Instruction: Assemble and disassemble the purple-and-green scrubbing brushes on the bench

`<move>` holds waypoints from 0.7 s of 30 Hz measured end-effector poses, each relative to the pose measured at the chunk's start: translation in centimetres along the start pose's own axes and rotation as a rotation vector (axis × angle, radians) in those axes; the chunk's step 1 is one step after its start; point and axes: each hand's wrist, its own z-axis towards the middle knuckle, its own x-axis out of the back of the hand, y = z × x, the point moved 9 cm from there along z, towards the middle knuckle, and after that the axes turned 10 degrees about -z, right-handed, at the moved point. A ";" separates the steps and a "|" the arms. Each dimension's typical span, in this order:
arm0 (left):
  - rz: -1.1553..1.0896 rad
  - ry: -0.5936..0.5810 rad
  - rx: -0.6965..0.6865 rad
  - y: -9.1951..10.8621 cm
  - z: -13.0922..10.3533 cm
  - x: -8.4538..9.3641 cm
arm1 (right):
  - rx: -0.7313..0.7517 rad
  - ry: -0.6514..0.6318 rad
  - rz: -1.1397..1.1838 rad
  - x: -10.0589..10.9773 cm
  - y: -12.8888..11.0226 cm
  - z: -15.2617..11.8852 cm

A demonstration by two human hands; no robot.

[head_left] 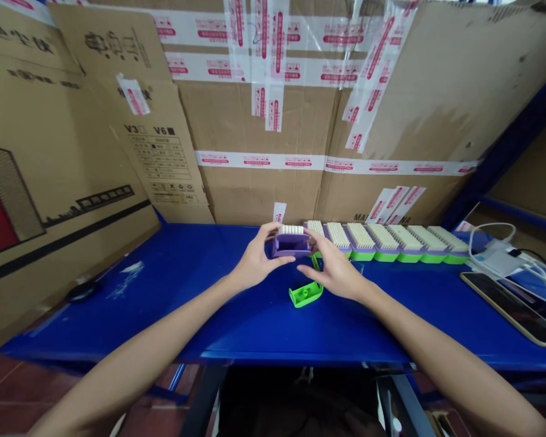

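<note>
Between both hands is a purple brush body point(291, 244) with pale bristles along its top and a hollow side turned toward me. My left hand point(258, 258) grips its left end, the thumb along the lower edge. At the right end, the fingers of my right hand point(334, 261) hold it, with the thumb apart below. A green plastic cover point(306, 295) lies on the blue table point(236, 321) under my right hand, its inner side facing up. Another green part point(316, 262) shows partly behind the right fingers.
Several purple-and-green brushes point(384, 246) stand in a row along the back, bristles up. To the right lie a phone point(512, 306) and a white device with cables point(498, 258). Cardboard point(264, 115) walls the back and left. A black round object point(82, 291) sits at the left.
</note>
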 end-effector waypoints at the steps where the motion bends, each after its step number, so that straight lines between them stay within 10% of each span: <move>1: 0.066 -0.026 -0.055 0.6 -0.1 -0.1 | 0.001 0.010 -0.007 0.0 0.1 0.0; 7: 0.259 -0.181 -0.282 2.8 -0.4 -1.0 | 0.051 0.035 -0.021 0.8 -0.6 0.1; 21: 0.389 -0.187 -0.289 2.8 -0.2 -1.0 | 0.084 0.129 -0.115 1.5 -0.7 0.0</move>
